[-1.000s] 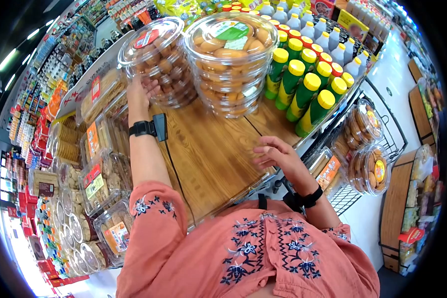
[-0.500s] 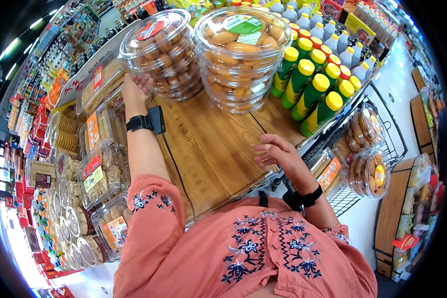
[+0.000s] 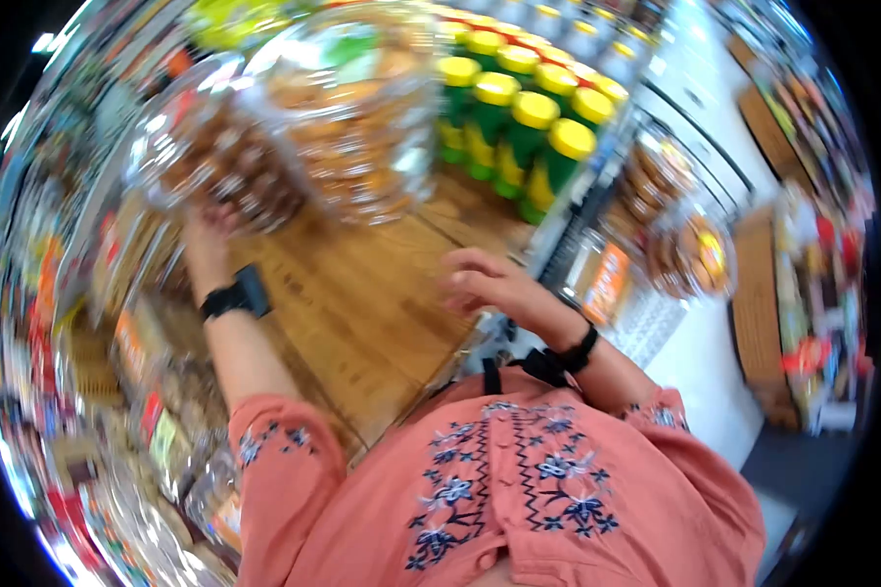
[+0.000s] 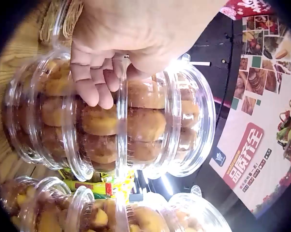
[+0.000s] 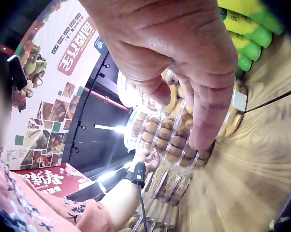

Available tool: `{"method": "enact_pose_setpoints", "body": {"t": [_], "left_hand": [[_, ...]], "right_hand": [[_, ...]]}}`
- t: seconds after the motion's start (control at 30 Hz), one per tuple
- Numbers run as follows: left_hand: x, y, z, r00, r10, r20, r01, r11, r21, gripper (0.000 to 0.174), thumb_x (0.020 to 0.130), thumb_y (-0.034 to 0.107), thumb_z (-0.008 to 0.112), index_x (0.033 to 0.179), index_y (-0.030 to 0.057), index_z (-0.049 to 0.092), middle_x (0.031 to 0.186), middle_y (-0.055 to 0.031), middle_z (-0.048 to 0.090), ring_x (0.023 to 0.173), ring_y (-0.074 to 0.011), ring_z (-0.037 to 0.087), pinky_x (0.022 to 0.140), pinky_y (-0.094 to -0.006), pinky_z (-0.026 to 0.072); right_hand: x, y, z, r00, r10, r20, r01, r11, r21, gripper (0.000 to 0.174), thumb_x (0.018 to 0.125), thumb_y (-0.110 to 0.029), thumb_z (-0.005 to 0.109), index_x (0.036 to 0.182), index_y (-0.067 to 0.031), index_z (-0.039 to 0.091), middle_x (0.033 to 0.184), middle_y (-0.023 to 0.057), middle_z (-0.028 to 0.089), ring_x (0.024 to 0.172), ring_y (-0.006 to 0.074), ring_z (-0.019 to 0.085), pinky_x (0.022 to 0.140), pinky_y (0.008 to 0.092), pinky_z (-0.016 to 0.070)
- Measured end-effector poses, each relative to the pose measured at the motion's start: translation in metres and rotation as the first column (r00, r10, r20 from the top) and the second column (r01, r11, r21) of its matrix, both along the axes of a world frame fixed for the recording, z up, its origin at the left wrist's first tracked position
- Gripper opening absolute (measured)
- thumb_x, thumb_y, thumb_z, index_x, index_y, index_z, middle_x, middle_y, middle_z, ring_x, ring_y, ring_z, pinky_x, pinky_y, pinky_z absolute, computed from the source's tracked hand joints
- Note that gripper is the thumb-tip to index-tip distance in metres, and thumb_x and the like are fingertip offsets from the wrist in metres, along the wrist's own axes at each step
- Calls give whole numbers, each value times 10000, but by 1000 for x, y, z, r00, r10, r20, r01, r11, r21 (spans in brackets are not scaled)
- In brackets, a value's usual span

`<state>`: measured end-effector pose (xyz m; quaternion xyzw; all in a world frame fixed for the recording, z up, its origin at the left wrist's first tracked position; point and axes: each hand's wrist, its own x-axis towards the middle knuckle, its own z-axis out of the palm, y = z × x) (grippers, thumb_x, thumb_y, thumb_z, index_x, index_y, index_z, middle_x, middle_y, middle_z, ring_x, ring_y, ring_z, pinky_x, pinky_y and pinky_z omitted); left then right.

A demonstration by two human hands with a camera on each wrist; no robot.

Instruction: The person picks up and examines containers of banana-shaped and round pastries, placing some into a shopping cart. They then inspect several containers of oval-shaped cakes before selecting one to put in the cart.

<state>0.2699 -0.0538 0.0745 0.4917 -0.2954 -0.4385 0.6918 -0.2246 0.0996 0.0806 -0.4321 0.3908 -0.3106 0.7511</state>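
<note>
Two clear round tubs stand at the back of a wooden shelf (image 3: 362, 303). The left tub (image 3: 215, 147) holds brown cookies, the right tub (image 3: 352, 117) paler ones. My left hand (image 3: 210, 220) lies against the near side of the left tub; in the left wrist view its fingers (image 4: 94, 84) rest on the ribbed plastic wall (image 4: 135, 125). My right hand (image 3: 475, 279) hovers over the shelf's front right part, fingers loosely curled, holding nothing. In the right wrist view it (image 5: 194, 116) hangs in front of the pale tub (image 5: 184, 135). The head view is blurred.
Green bottles with yellow caps (image 3: 519, 137) stand in rows right of the tubs. Packs of biscuits (image 3: 157, 293) fill the rack at the left. More cookie tubs (image 3: 675, 245) sit in a wire basket at the right. Another tub (image 4: 111, 212) shows below the left hand.
The head view has swung and gone blurry. My left hand stays against the left tub. My right hand remains above the shelf, shifted slightly to the left.
</note>
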Motion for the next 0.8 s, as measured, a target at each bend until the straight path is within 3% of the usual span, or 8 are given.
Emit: {"method": "enact_pose_setpoints", "body": {"t": [0.1,0.23,0.3,0.37,0.47,0.57,0.67,0.8], "left_hand": [[25,-11,-20,998,36,50,-39,997,69,317,1026,337,521,1033,24,572,968,-100,583,1003,-303,614,889,-431,540],[-43,32,19,986,148,79,-155,984,87,302,1026,341,501,1108,54,542,958,-42,529,842,-191,546,734,-319,487],[-33,38,-10,972,231,50,-235,966,110,321,1007,368,536,1114,66,537,935,-19,500,797,-170,513,677,-299,439],[-66,64,-17,973,221,62,-228,962,147,294,1010,383,557,930,101,538,827,-19,524,728,-145,502,656,-295,429],[-139,100,-36,992,-42,117,-6,922,387,347,1000,432,565,836,130,516,725,-14,525,599,-115,514,491,-238,418],[-275,141,-31,931,-357,82,264,809,525,339,1005,421,582,967,84,585,758,-23,568,614,-135,569,513,-246,476],[-383,157,-19,669,-743,-13,623,551,556,334,1027,372,557,1034,41,600,846,-61,628,705,-156,644,572,-257,514],[-506,147,-8,298,-954,-45,816,230,531,352,1046,358,512,1129,29,603,943,-77,654,797,-167,673,664,-281,546]], "right_hand": [[-18,1,-11,1000,-19,-4,20,1000,4,430,1007,-275,579,1356,-41,486,1209,131,656,989,219,701,812,323,568],[-62,1,-14,980,-187,62,187,982,15,399,996,-251,573,1310,-15,508,1158,144,670,942,216,710,779,313,573],[-98,6,-14,955,-297,23,297,955,-6,377,992,-247,572,1276,-3,523,1135,151,673,934,217,710,772,313,576],[-139,14,-16,920,-392,7,392,920,-16,358,987,-245,576,1240,7,545,1109,154,671,928,227,711,760,324,587],[-207,36,-23,824,-566,-29,566,824,-24,336,994,-231,568,1225,13,562,1054,149,682,906,236,712,764,348,603],[-277,66,-29,680,-724,-117,717,690,-96,292,1005,-223,558,1179,10,592,1043,151,687,865,222,719,746,335,613],[-346,101,-38,467,-876,-123,873,479,-92,287,973,-205,563,1144,23,593,966,129,689,819,209,711,709,325,617],[-430,137,-60,135,-980,-145,971,160,-175,239,953,-171,577,1101,16,587,873,92,669,750,180,682,651,303,604]]}}
